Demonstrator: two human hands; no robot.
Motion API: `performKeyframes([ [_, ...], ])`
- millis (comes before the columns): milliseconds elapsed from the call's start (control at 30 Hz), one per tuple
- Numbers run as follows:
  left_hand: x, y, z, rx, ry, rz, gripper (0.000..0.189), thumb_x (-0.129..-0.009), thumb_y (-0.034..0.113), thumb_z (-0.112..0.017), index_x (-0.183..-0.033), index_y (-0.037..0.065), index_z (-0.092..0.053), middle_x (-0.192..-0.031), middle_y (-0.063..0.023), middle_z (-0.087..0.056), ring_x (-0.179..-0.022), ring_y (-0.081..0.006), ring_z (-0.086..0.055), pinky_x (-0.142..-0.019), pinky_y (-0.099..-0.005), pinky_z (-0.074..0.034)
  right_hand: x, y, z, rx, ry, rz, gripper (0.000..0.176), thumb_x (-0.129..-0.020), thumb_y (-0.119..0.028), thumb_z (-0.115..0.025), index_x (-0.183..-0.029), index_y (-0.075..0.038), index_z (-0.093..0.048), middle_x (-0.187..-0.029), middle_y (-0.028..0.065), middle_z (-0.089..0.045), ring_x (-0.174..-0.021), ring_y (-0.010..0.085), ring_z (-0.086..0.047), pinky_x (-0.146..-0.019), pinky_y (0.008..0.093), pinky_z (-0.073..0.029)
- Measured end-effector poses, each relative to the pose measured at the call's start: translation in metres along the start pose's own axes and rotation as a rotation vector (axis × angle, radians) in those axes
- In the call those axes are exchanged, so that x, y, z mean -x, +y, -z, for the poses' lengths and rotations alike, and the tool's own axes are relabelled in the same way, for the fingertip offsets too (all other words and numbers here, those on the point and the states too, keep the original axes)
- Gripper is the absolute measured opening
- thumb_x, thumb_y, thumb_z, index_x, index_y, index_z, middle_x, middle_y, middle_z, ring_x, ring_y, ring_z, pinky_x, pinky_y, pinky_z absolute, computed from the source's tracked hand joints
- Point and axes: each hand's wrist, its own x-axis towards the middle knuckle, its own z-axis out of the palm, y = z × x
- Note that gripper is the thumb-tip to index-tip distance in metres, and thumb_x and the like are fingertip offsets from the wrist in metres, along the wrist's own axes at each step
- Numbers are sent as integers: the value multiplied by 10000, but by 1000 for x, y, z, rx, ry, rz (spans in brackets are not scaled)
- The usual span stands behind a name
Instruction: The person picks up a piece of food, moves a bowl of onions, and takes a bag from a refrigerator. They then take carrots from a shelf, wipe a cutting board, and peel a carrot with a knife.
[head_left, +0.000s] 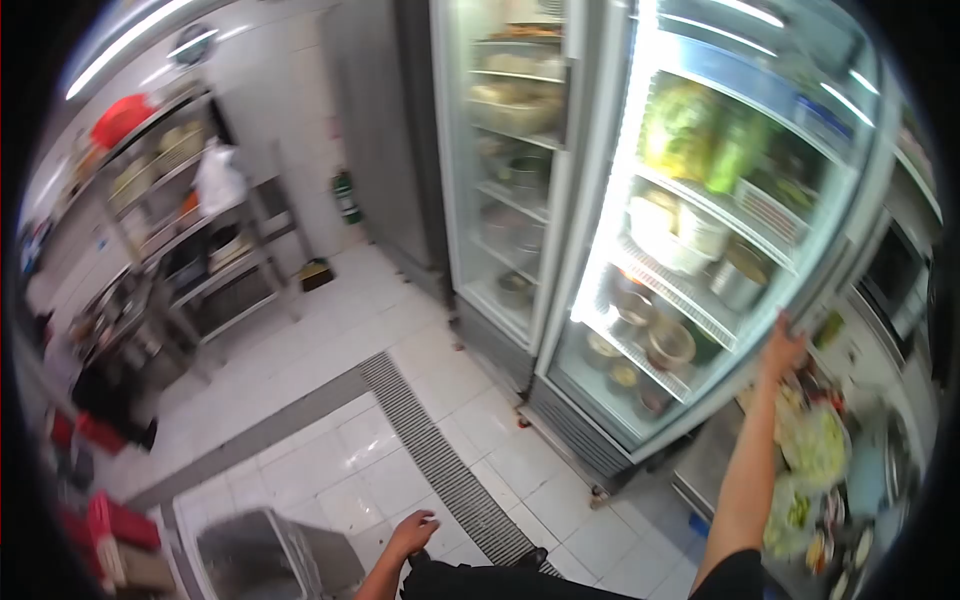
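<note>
My right hand (pixel 782 350) reaches out to the right edge of the glass fridge door (pixel 700 250), its fingers closed around the frame there. The door looks closed or nearly so. Behind the glass, bagged green vegetables (pixel 690 130) sit on the upper shelf. White tubs (pixel 690 235) and a metal pot (pixel 740 278) stand below, with several bowls (pixel 668 345) lower down. Low in front of my body, my left hand (pixel 412 535) hangs above the tiled floor with nothing in it, its fingers loosely bent and apart.
A second glass fridge (pixel 510 180) stands to the left. A steel counter (pixel 715 470) with bagged lettuce (pixel 815 445) is at right. A grey bin (pixel 250 560) is near my left. A drain grate (pixel 440 455) crosses the floor; a seated person (pixel 110 400) is far left.
</note>
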Motion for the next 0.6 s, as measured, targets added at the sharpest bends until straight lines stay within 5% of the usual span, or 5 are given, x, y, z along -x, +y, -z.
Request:
performKeyframes([
  [100, -1, 38, -38, -4, -24, -102, 537, -857, 420, -620, -1265, 73, -593, -1155, -191, -665, -1073, -325, -633, -930, -382, -487, 18, -86, 41, -106, -115, -162, 676, -851, -496, -702, -1203, 70, -584, -1138, 212, -660, -1022, 336, -629, -905, 429, -466],
  [333, -25, 171, -112, -11, -227, -314, 537, -910, 410, -592, -1321, 69, -542, -1141, -157, -666, -1025, -277, -642, -902, -368, -491, 110, -126, 88, -464, -127, -250, 704, -834, -204, -778, -1362, 51, -387, -1289, 173, -461, -1194, 292, -472, -1045, 382, -356],
  [433, -46, 213, -143, 115, -351, -291, 503, -940, 382, -572, -1330, 66, -530, -1107, -122, -667, -999, -227, -637, -872, -335, -493, 169, -173, 163, -429, -335, -101, 708, -759, -325, -811, -1275, 23, -473, -1217, 145, -490, -1131, 241, -494, -937, 379, -404],
  [533, -52, 250, -155, 531, -332, -218, 510, -961, 357, -544, -1367, 55, -474, -1233, -105, -590, -1096, -195, -565, -898, -337, -469, 158, -186, 202, -723, -858, 11, 250, -807, -238, -775, -940, -44, -691, -779, 68, -655, -706, 182, -640, -663, 317, -505],
  [600, -70, 229, -148, 657, -331, -230, 522, -964, 356, -532, -1374, 41, -458, -1272, -103, -564, -1114, -206, -548, -921, -353, -458, 135, -181, 198, -587, -872, 66, 261, -816, -241, -768, -970, -45, -691, -793, 71, -662, -702, 174, -649, -644, 305, -508],
])
